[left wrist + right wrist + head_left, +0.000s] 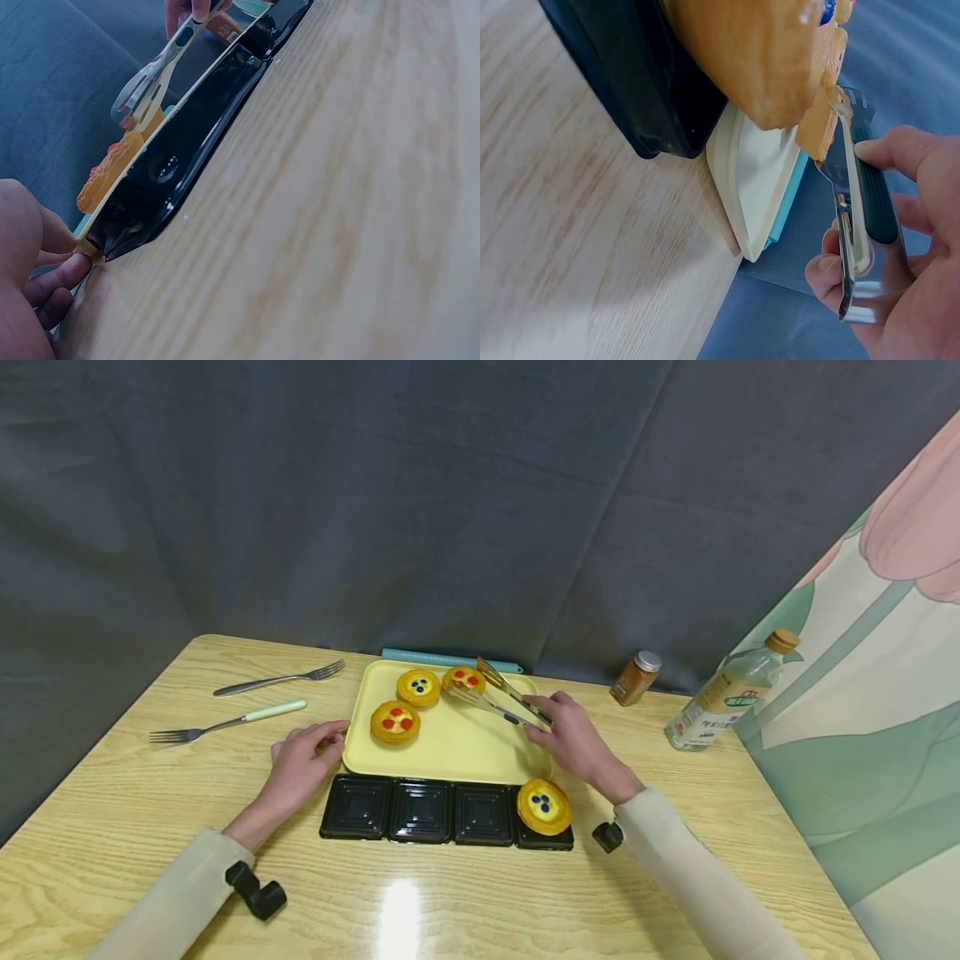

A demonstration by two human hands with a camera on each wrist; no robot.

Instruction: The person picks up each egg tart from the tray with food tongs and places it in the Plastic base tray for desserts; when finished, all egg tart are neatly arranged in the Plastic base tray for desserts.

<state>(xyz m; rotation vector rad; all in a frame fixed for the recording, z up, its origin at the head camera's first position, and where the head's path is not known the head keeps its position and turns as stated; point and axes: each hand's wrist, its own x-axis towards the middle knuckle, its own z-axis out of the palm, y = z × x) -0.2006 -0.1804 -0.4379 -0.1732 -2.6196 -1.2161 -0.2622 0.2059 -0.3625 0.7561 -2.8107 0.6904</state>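
My head feed shows me a steel fork [281, 679] and green-handled fork [249, 717] at nine o'clock, jar [635, 679] and bottle [723, 698] at three, dark curtain [465, 510] at twelve.

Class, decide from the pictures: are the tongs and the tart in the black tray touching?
Apart. The head view shows bare yellow tray between the tongs and the tart in the black tray.

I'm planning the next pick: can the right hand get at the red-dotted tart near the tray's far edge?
Probably yes: the right hand holds tongs whose tips appear right at that red-dotted tart, and nothing seems to stand between them.
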